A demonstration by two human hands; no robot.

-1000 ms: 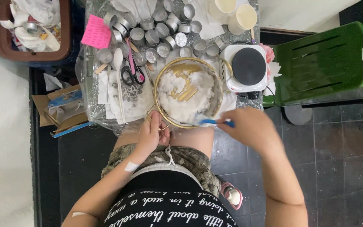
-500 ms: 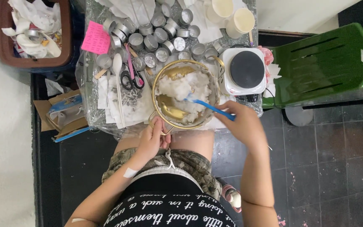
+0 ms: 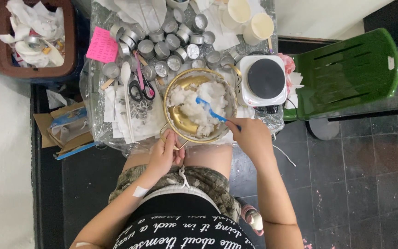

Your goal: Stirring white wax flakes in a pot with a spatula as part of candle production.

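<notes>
A gold metal bowl [image 3: 177, 116] full of white flaky chunks [image 3: 198, 107] sits at the near edge of a foil-covered table [image 3: 96, 121]. My left hand [image 3: 166, 154] grips the bowl's near handle. My right hand [image 3: 248, 136] holds a blue spatula [image 3: 210, 109], whose blade is pushed into the white chunks at the middle of the bowl.
Several small round metal tins [image 3: 164, 46] crowd the far table, with scissors [image 3: 138, 88], a white spoon [image 3: 126, 92] and a pink note [image 3: 102, 45]. A white hot plate [image 3: 266, 79] stands right of the bowl, two cream cups [image 3: 250, 19] behind it. A green chair [image 3: 348, 74] is right, a brown bin [image 3: 32, 39] left.
The bowl has been drawn toward the table's near edge under my left hand. My right hand swung the blue spatula from the bowl's near rim into the white chunks.
</notes>
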